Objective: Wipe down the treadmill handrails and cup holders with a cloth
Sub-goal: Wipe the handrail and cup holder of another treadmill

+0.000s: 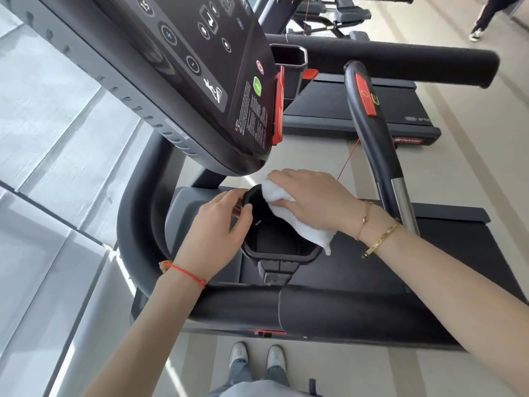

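A black cup holder (282,255) hangs below the treadmill console, its opening facing me. My left hand (217,227) grips its left rim with thumb and fingers. My right hand (312,200) presses a white cloth (297,222) against the holder's right rim, fingers curled over the cloth; one end of the cloth hangs down past the rim. A padded black handrail (343,308) runs across in front of me. A curved grip bar (380,156) with a red panel rises on the right. A second cup holder (289,63) sits at the console's far side.
The console (200,67) with its buttons overhangs the holder from the upper left. Another treadmill (357,110) stands beyond, with a padded rail (400,58). A window wall is on the left. A person's legs (483,18) show at the top right. My shoes (257,358) stand below.
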The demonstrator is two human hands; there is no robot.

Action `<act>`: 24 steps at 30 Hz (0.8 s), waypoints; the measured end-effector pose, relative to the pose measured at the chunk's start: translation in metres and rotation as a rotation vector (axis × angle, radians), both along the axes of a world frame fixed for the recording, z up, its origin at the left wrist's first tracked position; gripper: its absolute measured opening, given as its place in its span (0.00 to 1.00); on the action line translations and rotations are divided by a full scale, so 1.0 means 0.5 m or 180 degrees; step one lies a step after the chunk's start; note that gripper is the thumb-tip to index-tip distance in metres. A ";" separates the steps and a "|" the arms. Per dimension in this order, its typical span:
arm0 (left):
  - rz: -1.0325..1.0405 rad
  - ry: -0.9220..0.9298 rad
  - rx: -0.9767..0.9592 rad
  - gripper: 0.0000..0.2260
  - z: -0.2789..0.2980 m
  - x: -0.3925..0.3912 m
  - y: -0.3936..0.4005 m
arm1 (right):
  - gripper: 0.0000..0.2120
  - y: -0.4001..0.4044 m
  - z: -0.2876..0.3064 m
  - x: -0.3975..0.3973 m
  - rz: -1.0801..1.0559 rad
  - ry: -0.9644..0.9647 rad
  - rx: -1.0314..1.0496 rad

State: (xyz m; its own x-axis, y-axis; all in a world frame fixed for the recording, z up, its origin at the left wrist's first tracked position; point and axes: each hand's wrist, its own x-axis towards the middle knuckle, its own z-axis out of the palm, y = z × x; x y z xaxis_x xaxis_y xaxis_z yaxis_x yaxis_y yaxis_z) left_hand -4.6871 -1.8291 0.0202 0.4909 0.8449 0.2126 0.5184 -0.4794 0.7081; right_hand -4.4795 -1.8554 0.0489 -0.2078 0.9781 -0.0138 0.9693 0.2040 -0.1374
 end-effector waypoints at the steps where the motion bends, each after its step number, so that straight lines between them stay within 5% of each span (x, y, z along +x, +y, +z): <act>1: -0.0010 0.0007 0.0003 0.13 0.000 0.000 0.000 | 0.17 -0.013 -0.001 0.012 -0.0161 0.0253 -0.0107; 5: -0.0008 -0.0014 -0.0004 0.13 0.001 0.001 -0.002 | 0.21 -0.066 -0.013 0.029 -0.0520 0.0830 -0.0162; 13: 0.0058 -0.0032 0.0040 0.12 0.001 0.004 0.000 | 0.17 0.000 0.009 -0.017 -0.0156 0.0107 -0.0092; 18: 0.0064 -0.0027 0.0122 0.10 0.001 0.006 0.003 | 0.18 -0.076 -0.015 -0.025 -0.1288 0.0953 0.0196; 24: 0.0051 -0.0051 0.0147 0.09 0.002 0.007 -0.001 | 0.24 -0.123 -0.029 -0.071 -0.2057 0.1011 0.0002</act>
State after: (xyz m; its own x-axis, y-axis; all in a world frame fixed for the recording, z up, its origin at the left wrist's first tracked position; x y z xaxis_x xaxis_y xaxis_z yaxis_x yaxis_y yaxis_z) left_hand -4.6836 -1.8295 0.0213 0.4737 0.8416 0.2594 0.5150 -0.5037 0.6936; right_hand -4.5148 -1.9169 0.0344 0.4187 0.9069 -0.0483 0.8095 -0.3967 -0.4328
